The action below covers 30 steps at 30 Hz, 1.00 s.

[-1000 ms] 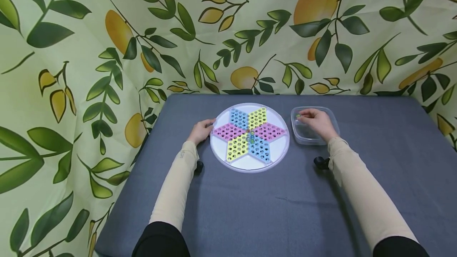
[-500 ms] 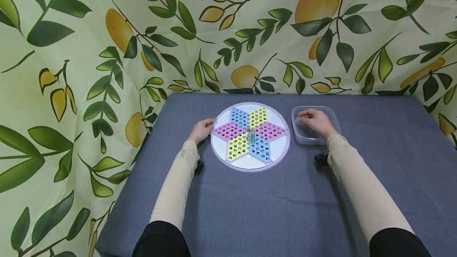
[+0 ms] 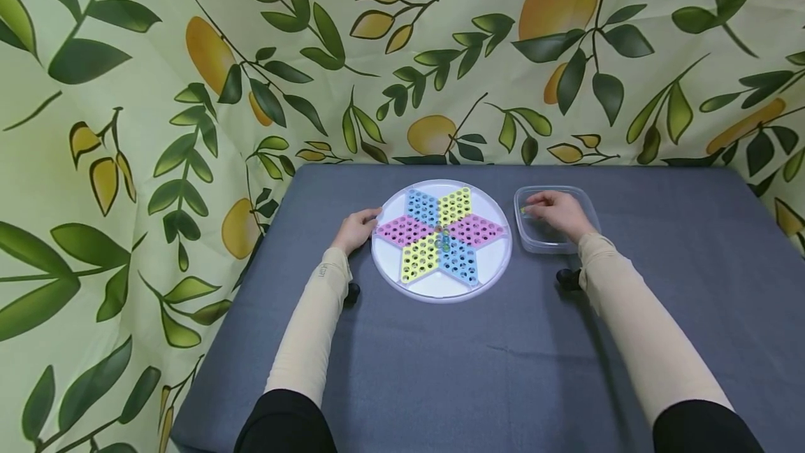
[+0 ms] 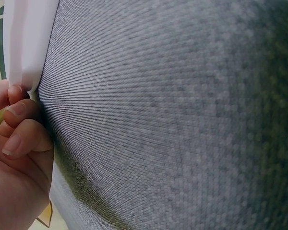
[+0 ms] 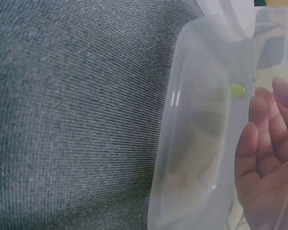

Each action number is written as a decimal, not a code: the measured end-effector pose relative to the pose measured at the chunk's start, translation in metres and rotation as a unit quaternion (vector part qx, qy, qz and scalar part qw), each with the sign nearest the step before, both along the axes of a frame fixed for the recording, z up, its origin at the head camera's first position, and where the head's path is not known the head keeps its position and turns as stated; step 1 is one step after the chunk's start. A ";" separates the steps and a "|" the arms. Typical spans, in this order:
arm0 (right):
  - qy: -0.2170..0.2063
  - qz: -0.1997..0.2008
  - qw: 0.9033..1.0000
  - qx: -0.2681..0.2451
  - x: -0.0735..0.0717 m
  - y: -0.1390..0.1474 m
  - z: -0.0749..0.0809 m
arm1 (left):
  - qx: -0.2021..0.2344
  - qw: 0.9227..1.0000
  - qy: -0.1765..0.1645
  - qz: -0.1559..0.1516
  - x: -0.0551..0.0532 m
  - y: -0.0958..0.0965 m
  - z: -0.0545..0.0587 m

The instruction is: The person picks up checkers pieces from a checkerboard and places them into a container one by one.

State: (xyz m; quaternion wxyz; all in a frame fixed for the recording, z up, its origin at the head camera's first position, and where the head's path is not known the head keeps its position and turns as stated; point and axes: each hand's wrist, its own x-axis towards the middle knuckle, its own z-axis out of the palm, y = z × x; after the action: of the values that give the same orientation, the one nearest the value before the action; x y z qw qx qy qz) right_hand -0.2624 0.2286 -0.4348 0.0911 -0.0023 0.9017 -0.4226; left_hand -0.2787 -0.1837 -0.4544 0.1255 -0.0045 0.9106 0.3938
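A round white Chinese checkers board [image 3: 418, 286] lies on the table, bearing a star of blue, yellow and pink fields; several glass marbles [image 3: 445, 243] cluster at its centre. My left hand [image 3: 355, 231] grips the board's left rim, fingers curled beneath in the left wrist view. Right of the board, my right hand [image 3: 558, 213] reaches into a clear plastic container [image 3: 541, 248]. A yellow-green marble [image 5: 238, 90] shows through the container wall, slightly apart from the fingertips, which are bent loosely with nothing visible between them.
A grey-blue cloth covers the table [image 3: 459, 369]. Behind and at the left hangs a leaf-and-fruit patterned curtain [image 3: 352, 103]. The container stands close to the board's right edge. A black wrist device [image 3: 568, 279] sits under the right sleeve.
The green marble, earlier at my right fingertips, now shows a little lower and to the left of them inside the container. The left hand and board stay in place.
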 end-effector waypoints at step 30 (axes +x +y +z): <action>0.053 0.018 0.995 -0.077 0.010 -0.059 0.028 | 0.005 0.999 -0.035 0.015 -0.005 -0.001 -0.006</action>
State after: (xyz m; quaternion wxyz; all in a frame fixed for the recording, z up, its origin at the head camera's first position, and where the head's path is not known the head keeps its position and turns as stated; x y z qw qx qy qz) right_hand -0.2523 0.1696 -0.4066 0.0499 -0.0480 0.8699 -0.4884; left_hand -0.2839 -0.1843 -0.4602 0.1514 -0.0319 0.9034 0.3998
